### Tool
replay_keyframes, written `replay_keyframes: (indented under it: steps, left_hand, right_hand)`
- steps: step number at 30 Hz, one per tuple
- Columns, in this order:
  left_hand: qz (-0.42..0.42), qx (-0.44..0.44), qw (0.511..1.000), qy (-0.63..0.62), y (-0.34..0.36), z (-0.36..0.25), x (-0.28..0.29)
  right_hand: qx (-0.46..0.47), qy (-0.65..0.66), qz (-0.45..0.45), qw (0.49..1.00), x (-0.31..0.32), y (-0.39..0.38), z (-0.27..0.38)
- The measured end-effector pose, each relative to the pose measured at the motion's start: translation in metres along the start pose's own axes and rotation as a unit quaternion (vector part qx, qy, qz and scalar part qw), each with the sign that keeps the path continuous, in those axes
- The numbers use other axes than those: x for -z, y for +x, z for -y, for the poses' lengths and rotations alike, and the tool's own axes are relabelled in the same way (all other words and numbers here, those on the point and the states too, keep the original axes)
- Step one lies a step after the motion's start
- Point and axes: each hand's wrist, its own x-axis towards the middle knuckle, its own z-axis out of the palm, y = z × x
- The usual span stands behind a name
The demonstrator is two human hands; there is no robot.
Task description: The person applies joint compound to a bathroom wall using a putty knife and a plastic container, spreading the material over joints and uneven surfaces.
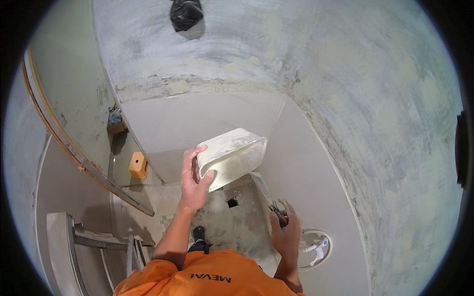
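Observation:
My left hand [193,186] grips one end of a white plastic mud pan [234,150], its thumb over the near rim and its fingers along the far side. The pan is tilted, and pale compound is smeared over its outside. Lower and to the right, my right hand [287,233] is closed around the dark, partly red handle of a putty knife [260,185]. The pale blade points up and left, just below the pan's right end. I cannot tell whether blade and pan touch. Whitish residue marks the left fingers.
A ladder [60,241] stands at the lower left, near a curved rail [64,140]. Beyond it are a yellow-orange stool [138,165] and a small box [117,128]. Patchily plastered walls [365,93] surround me. A square hole [232,202] opens in the dusty floor; a white fixture [317,250] sits right.

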Motion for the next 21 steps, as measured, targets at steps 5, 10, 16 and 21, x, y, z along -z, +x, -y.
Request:
replay_keyframes:
  steps: [5,10,16,21]
  left_hand:
    - [-0.025,0.046,0.999,0.004,0.035,-0.002,0.045]
    - [-0.033,0.032,0.996,0.079,0.053,0.013,0.088]
    - [-0.086,-0.030,0.986,0.137,0.082,0.054,0.111]
    - [-0.174,-0.009,0.976,0.130,0.105,0.109,0.130]
  right_hand:
    - [0.162,-0.032,0.008,0.986,-0.033,0.033,0.053]
    - [0.232,-0.113,0.113,0.959,-0.071,0.073,0.124]
    - [0.225,-0.276,0.196,0.913,-0.154,0.100,0.150]
    - [0.275,-0.314,0.273,0.867,-0.190,0.136,0.164]
